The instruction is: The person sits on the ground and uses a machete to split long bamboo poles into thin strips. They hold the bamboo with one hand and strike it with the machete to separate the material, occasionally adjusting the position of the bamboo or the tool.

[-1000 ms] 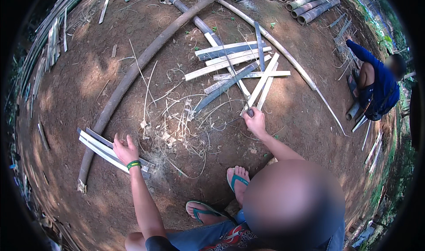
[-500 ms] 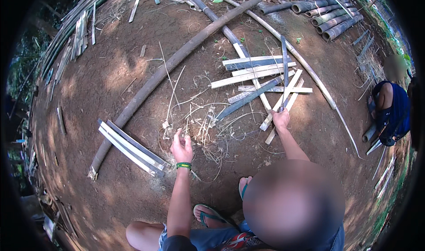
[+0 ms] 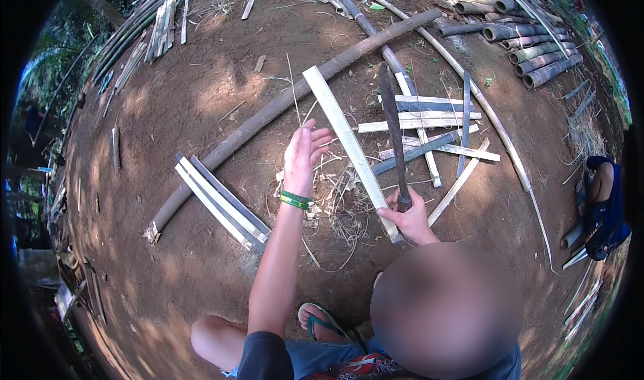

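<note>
My right hand [image 3: 414, 217] is closed around the handle of a long dark-bladed knife [image 3: 393, 122], its blade pointing away from me. The same hand also pinches the near end of a pale split bamboo strip [image 3: 343, 138], which slants up and left. My left hand [image 3: 305, 160] is raised left of the strip, fingers stretched out and apart, holding nothing; a green and yellow band circles its wrist. Beyond the right hand lies a loose pile of bamboo strips [image 3: 419, 122], pale and dark. Curly shavings [image 3: 345, 209] cover the ground between my hands.
A long dark pole [image 3: 282, 101] crosses the dirt diagonally, with several strips [image 3: 225, 205] resting over its near end. A thin pole [image 3: 486, 108] lies right of the pile. Cut bamboo tubes [image 3: 537, 55] are stacked at far right. Another person [image 3: 600, 202] sits at the right edge.
My right hand has come back from the pile with the knife and one pale strip lifted. My left hand has moved up and forward, its fingers now straightened. The view has shifted.
</note>
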A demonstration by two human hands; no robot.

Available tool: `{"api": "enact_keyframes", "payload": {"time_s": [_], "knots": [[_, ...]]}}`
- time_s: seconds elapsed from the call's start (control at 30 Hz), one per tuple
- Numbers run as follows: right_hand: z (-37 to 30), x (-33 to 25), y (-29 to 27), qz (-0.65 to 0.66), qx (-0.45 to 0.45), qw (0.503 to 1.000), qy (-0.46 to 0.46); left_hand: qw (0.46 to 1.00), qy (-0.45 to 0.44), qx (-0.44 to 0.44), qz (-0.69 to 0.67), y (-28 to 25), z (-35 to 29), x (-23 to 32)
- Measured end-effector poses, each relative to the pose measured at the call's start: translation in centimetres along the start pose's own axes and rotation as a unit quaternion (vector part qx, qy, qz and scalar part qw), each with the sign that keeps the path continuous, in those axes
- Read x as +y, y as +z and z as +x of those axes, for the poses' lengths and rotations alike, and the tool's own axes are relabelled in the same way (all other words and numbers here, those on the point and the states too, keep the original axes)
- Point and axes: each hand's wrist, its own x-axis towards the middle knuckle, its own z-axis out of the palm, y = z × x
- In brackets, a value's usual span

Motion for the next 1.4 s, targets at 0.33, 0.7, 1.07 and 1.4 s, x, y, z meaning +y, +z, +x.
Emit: {"api": "enact_keyframes", "payload": {"time_s": [0.33, 0.7, 1.07, 1.4], "knots": [[1.1, -3.6, 3.2, -0.127, -0.063, 0.976, -0.164, 0.956, 0.042, -0.026, -0.289, -4.9, -1.7, 9.8], [-4.0, 0.7, 6.4, -0.166, -0.117, 0.976, 0.076, 0.924, 0.262, 0.237, -0.149, -2.4, -11.8, 8.6], [-3.6, 1.6, 8.2, -0.08, -0.181, 0.969, 0.146, 0.937, 0.3, 0.177, -0.015, -1.8, -11.6, 6.1], [-2.8, 8.7, 8.8, -0.188, -0.129, 0.972, 0.051, 0.917, 0.32, 0.233, -0.048, 0.3, -11.2, 5.8]]}}
